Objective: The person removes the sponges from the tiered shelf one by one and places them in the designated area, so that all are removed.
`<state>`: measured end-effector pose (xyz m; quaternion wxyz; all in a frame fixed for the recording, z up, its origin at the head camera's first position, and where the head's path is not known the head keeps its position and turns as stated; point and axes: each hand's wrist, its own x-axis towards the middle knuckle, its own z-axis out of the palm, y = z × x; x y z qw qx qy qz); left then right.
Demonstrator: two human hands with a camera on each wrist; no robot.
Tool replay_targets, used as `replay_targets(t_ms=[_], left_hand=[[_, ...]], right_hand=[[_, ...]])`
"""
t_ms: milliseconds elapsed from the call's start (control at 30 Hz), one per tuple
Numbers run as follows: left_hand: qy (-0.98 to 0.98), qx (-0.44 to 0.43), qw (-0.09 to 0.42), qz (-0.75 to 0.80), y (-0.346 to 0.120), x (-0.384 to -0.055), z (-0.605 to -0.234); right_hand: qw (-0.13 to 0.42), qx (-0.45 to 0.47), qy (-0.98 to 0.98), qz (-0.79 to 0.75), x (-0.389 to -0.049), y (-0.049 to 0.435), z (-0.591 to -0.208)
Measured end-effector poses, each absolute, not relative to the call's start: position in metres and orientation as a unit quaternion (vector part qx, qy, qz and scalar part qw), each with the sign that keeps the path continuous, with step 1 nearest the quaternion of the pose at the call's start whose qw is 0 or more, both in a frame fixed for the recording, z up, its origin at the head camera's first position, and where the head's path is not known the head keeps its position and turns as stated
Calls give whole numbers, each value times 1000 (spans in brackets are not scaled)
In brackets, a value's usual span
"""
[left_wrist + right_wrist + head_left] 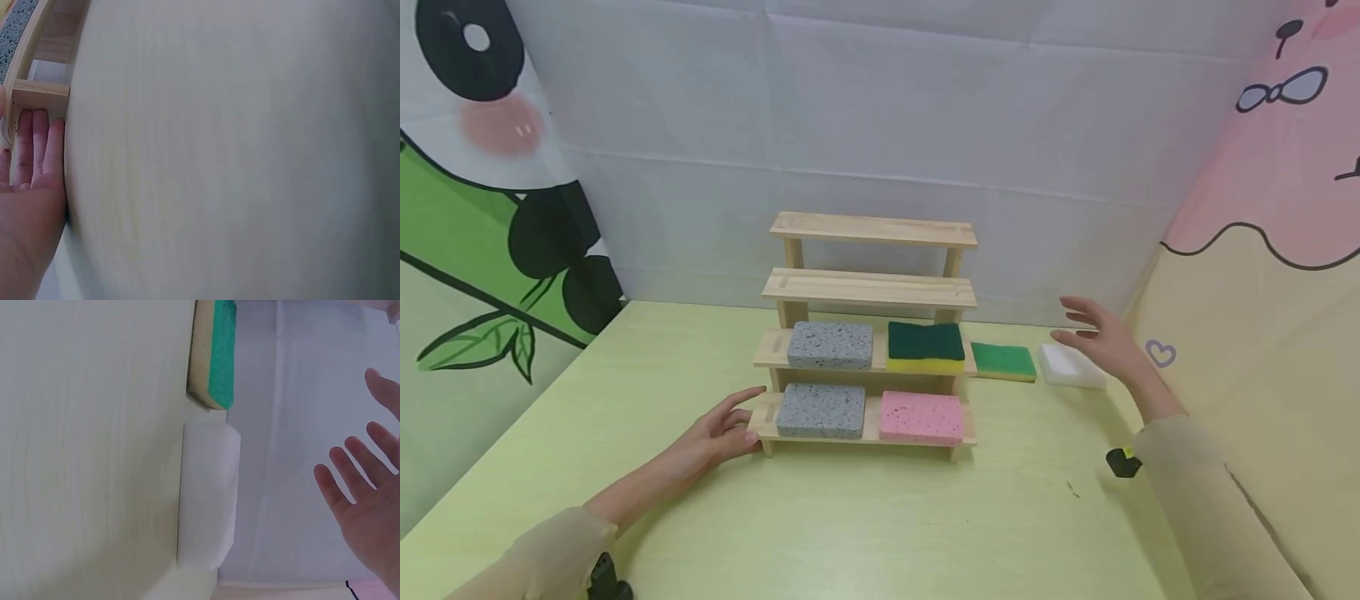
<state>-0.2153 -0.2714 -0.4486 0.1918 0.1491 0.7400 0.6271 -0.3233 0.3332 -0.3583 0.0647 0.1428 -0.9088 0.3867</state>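
Left hand: the left hand is at the left end of the lowest step of the wooden rack, its thumb by the front corner in the head view.
Left fingers: extended rather than curled; only the left wrist view shows several reaching beneath the step, their tips at an upright wooden leg.
Right hand: the right hand hangs with fingers apart and loosely bent, holding nothing. From the head it seems to overlap the white block; the right wrist view shows a gap between them.
White block: flat on the table, right of the rack; the right wrist view reveals its long side.
Green sponge: the green sponge lies between rack and white block; the right wrist view shows its thick pale layer and a slight space before the block.
Lowest step, sponges: a speckled grey sponge on the left, a pink sponge on the right. The left wrist view catches just an edge of the grey one.
Next step up: another grey sponge beside a dark green and yellow sponge, both plain in the head view.
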Motion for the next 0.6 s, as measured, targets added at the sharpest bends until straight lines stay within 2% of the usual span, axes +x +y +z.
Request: replay_targets(t_ms=[267, 600], left_hand=[[734, 158, 190, 633, -271, -216, -451], [735, 160, 193, 630, -273, -217, -452]], right_hand=[[125, 169, -897, 390, -300, 289, -331], [156, 206, -878, 403, -304, 256, -332]])
